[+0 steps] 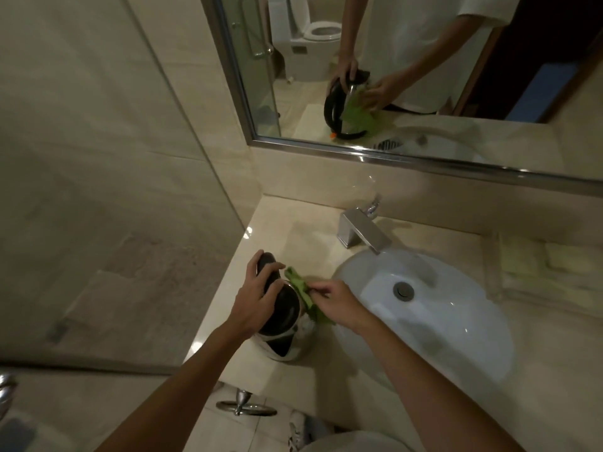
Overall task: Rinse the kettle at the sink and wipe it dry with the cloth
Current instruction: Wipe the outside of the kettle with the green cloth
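Note:
A steel kettle point(295, 337) with a black lid and handle stands on the beige counter, left of the white sink basin point(456, 321). My left hand point(257, 298) grips the black handle at the top of the kettle. My right hand point(336, 301) presses a green cloth point(301, 288) against the kettle's right side. The mirror repeats the scene, with the cloth spread over the kettle's steel wall. The lower part of the kettle is partly hidden by my left hand and the lid.
A square chrome tap point(362, 234) stands behind the basin, with no water running. Folded pale towels point(548, 269) lie on the counter at the right. A glass shower panel point(114, 190) closes the left side. A chrome towel ring point(244, 407) hangs under the counter edge.

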Tool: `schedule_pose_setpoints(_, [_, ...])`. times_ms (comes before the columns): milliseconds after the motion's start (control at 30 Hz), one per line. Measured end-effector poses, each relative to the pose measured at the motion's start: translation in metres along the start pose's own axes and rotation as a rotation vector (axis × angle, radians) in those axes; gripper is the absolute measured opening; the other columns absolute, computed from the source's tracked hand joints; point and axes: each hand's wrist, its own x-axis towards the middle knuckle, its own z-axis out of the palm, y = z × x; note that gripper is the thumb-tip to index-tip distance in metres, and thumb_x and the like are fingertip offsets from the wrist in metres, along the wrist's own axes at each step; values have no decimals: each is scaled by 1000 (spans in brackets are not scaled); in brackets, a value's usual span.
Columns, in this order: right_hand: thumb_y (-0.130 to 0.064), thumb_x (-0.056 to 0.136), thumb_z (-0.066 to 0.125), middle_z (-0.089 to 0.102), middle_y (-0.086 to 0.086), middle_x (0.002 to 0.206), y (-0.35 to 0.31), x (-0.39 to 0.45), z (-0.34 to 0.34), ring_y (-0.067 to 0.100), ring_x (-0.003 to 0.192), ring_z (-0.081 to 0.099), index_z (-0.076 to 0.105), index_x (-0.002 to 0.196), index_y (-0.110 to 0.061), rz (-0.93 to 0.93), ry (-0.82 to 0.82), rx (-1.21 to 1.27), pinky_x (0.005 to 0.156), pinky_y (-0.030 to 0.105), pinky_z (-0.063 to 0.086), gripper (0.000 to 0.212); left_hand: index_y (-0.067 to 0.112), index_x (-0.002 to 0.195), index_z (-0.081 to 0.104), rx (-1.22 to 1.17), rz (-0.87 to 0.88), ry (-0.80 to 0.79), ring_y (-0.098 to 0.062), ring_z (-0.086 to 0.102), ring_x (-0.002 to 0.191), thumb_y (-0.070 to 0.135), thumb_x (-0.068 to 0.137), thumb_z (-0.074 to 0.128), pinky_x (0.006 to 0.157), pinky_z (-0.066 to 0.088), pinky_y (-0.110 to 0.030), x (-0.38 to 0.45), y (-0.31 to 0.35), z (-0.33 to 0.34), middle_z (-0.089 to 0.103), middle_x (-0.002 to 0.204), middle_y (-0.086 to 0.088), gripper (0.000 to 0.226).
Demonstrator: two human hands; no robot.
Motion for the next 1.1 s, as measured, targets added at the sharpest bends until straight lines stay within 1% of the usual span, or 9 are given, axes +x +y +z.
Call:
schedule_pose_setpoints(133, [-12, 100, 49, 68, 0, 126, -27, 10, 4, 11, 116, 61, 65, 127, -15, -108, -86, -41, 100, 25, 50, 32, 30, 121, 51, 17, 39, 16, -6, 34, 124, 39, 90, 37, 94, 36, -28, 1, -4, 2, 16, 153, 7, 35])
schedule_pose_setpoints(267, [-13, 103, 39, 61, 8, 133, -11, 20, 7, 23, 122, 56, 59, 134, -15, 2, -88, -113, 105, 34, 47, 37, 27, 117, 52, 7, 43, 16, -1, 28, 123, 37, 91, 36, 95, 34, -29, 2, -4, 3, 17, 152, 4, 32])
schedule_pose_setpoints(367, [-8, 101, 41, 62, 11, 132, 15, 12, 13, 28, 124, 55, 60, 133, -15, 119, -15, -137, 108, 38, 45, 38, 29, 114, 52, 5, 46, 27, -2, 29, 124, 36, 91, 35, 95, 34, -31, 1, -6, 3, 17, 152, 5, 29])
schedule_pose_setpoints(500, [-6, 96, 54, 72, 7, 116, 34, -11, 29, 24, 110, 65, 70, 121, -17, 141, 205, -19, 99, 41, 53, 32, 29, 114, 52, -4, 39, 27, -4, 29, 124, 38, 90, 34, 94, 36, -32, 2, -7, 5, 17, 151, 6, 31])
schedule_pose_setpoints(700, [-12, 95, 60, 58, -16, 125, 6, -45, 41, 3, 112, 60, 62, 129, -19, -151, 274, 38, 99, 22, 51, 34, 26, 114, 54, -19, 32, 53, -10, 33, 127, 36, 89, 34, 94, 35, -32, 4, -8, 7, 19, 150, 4, 34])
schedule_pose_setpoints(800, [-8, 94, 60, 67, -11, 109, 23, -46, 52, 4, 92, 64, 68, 121, -16, -67, 423, 16, 82, 17, 53, 29, 25, 112, 55, -32, 17, 70, -15, 36, 130, 37, 88, 35, 96, 35, -32, 3, -7, 9, 20, 149, 4, 34])
schedule_pose_setpoints(867, [-3, 91, 60, 68, -5, 79, 39, -48, 60, 11, 74, 59, 78, 94, -12, 59, 504, 4, 67, 16, 45, 21, 25, 110, 56, -51, 7, 89, -18, 38, 130, 37, 87, 35, 99, 35, -33, 2, -6, 10, 21, 148, 4, 34])
schedule_pose_setpoints(933, [0, 89, 59, 60, -4, 63, 45, -53, 67, 13, 65, 56, 74, 74, -7, 131, 536, 16, 59, 19, 41, 22, 26, 109, 56, -59, -13, 105, -20, 40, 129, 37, 88, 36, 100, 37, -36, 1, -6, 12, 21, 148, 6, 31])
schedule_pose_setpoints(1100, [-10, 90, 65, 77, -1, 102, 19, -69, 78, 18, 87, 72, 72, 114, -22, -71, 653, -73, 83, 33, 59, 28, 28, 112, 52, -40, -90, 135, -28, 44, 126, 29, 96, 37, 103, 40, -52, 0, -5, 15, 17, 150, 5, 22])
